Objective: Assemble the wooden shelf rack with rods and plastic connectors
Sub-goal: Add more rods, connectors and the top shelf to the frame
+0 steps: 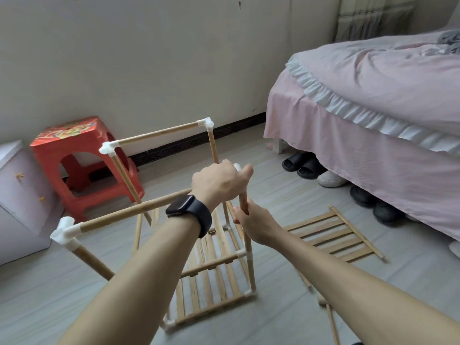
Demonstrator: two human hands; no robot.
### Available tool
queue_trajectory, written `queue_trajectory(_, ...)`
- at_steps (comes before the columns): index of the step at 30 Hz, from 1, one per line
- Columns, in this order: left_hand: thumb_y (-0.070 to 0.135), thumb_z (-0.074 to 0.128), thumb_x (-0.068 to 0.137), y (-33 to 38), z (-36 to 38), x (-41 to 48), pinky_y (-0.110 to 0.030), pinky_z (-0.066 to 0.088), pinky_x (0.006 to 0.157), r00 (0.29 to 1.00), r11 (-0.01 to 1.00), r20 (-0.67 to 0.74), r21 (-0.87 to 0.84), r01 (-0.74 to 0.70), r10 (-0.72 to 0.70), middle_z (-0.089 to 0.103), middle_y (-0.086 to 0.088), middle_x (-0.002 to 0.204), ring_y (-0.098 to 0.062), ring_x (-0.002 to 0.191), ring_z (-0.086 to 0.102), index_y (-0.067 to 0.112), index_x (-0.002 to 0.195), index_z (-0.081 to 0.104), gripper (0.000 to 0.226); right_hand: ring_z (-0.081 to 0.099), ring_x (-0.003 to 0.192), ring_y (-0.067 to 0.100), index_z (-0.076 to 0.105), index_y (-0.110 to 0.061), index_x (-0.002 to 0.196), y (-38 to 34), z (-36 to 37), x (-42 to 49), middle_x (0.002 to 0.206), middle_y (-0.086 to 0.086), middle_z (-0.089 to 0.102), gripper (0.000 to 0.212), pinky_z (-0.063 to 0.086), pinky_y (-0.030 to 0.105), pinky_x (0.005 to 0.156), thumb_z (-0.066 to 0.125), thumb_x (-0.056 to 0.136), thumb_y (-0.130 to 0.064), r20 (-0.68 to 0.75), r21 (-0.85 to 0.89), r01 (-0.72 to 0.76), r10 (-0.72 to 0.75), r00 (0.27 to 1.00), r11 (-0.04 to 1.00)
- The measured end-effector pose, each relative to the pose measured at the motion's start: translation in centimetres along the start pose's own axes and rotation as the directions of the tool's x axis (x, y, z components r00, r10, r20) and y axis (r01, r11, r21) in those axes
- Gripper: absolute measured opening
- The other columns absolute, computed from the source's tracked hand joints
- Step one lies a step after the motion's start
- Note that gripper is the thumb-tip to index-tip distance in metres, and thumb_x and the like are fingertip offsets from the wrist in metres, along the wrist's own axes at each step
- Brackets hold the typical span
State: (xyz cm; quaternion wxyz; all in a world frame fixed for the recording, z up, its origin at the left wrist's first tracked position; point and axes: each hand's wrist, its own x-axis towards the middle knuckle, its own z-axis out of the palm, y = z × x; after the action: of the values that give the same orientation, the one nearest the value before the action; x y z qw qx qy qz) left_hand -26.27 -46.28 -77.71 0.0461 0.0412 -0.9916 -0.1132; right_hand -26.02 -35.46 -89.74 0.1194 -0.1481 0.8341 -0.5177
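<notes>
The partly built rack (154,207) of wooden rods and white plastic connectors stands on the floor in front of me. My left hand (219,183), a dark watch on its wrist, grips the white connector (237,167) at the rack's near right top corner. Just below it my right hand (254,225) grips the upright rod (243,202) under that connector. Other white connectors sit at the near left corner (65,230), the far left corner (108,148) and the far right corner (206,123). Two slatted wooden shelves (214,277) sit low inside the frame.
A loose slatted shelf panel (333,235) lies on the floor to the right, with loose rods (332,319) nearer me. A red plastic stool (79,158) and a pale cabinet (20,195) stand at left. A bed (373,108) with shoes (306,165) under it fills the right.
</notes>
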Motion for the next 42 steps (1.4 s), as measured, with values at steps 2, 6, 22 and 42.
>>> queue_trajectory(2,0.052,0.034,0.093,0.2,0.2,0.4,-0.030,0.036,0.054,1.000,1.000,0.009,-0.014,-0.005,0.005,0.060,0.004,0.074,-0.018,0.065,0.059,0.022,0.079,0.049,0.037,0.047,0.060,0.009,0.054,-0.011,0.085,0.3,0.4,0.6,0.068,-0.002,0.052,0.035,0.046,0.028,0.062,0.043,0.103,-0.038,-0.030,0.026,0.008,-0.007,1.000,1.000)
queue_trajectory(6,0.045,0.040,0.095,-0.8,-0.3,0.9,-0.036,0.047,0.061,0.992,0.995,0.121,-0.099,-0.025,0.037,0.060,0.001,0.083,-0.022,0.075,0.061,0.019,0.086,0.052,0.030,0.038,0.042,0.003,0.045,-0.020,0.067,1.1,1.3,1.4,0.048,-0.012,0.042,0.041,0.036,0.016,0.046,0.045,0.103,-0.038,-0.052,0.050,0.063,-0.060,0.997,0.997)
queue_trajectory(22,0.046,0.040,0.096,-0.8,-0.5,0.3,-0.033,0.042,0.056,0.979,0.992,0.184,-0.099,-0.076,0.093,0.059,-0.002,0.085,-0.020,0.070,0.057,0.020,0.091,0.046,0.027,0.029,0.040,0.006,0.035,-0.023,0.051,2.4,2.9,2.0,0.043,-0.012,0.032,0.044,0.028,0.024,0.043,0.052,0.092,-0.018,-0.154,0.334,0.108,-0.058,0.986,0.937)
queue_trajectory(42,0.045,0.039,0.086,-1.3,0.4,1.4,-0.040,0.055,0.058,0.989,0.989,0.055,0.037,-0.140,0.138,0.063,0.001,0.083,-0.022,0.069,0.062,0.015,0.104,0.049,0.037,0.024,0.038,0.014,0.033,-0.019,0.047,2.6,2.9,3.8,0.042,-0.002,0.027,0.044,0.023,0.024,0.040,0.059,0.081,-0.029,-0.067,0.368,0.049,-0.026,0.997,0.928)
